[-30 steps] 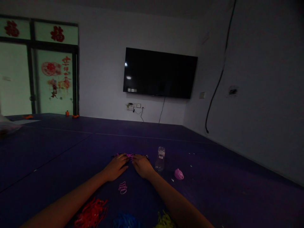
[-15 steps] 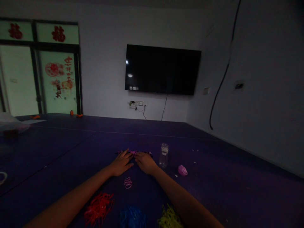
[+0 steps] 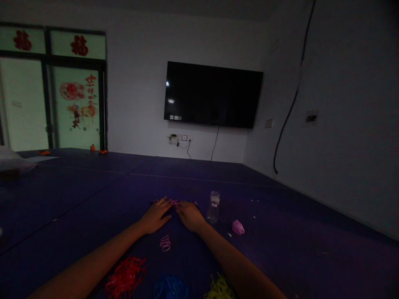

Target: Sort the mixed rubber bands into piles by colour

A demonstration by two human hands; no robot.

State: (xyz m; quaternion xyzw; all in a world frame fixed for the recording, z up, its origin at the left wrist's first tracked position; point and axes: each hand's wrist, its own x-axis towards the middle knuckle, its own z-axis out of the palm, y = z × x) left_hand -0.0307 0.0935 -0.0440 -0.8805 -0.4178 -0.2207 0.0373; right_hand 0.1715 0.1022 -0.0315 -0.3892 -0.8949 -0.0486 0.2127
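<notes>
A thin row of pink and dark bands (image 3: pixel 175 203) lies on the purple surface, partly hidden under my fingers. My left hand (image 3: pixel 155 216) rests on its left part, fingers stretched forward and thumb apart. Flat over its right part lies my right hand (image 3: pixel 190 216), fingertips close to those of the left. Several loose pink rubber bands (image 3: pixel 165 243) lie nearer to me, between my forearms. To the right of my right hand stands a clear bottle (image 3: pixel 213 208), upright. A small pink object (image 3: pixel 238 227), perhaps a cap, is beyond it.
Close to me are piles of red bands (image 3: pixel 126 277), blue bands (image 3: pixel 171 287) and yellow-green bands (image 3: pixel 220 287). White scraps (image 3: pixel 230 235) dot the right side. A clear plastic bag (image 3: pixel 14 160) sits far left, small orange items (image 3: pixel 103 152) along the back edge.
The view has shifted slightly. Both hands stay flat on the row of bands, and my right hand now covers more of its right part. The bottle and band piles stay put.
</notes>
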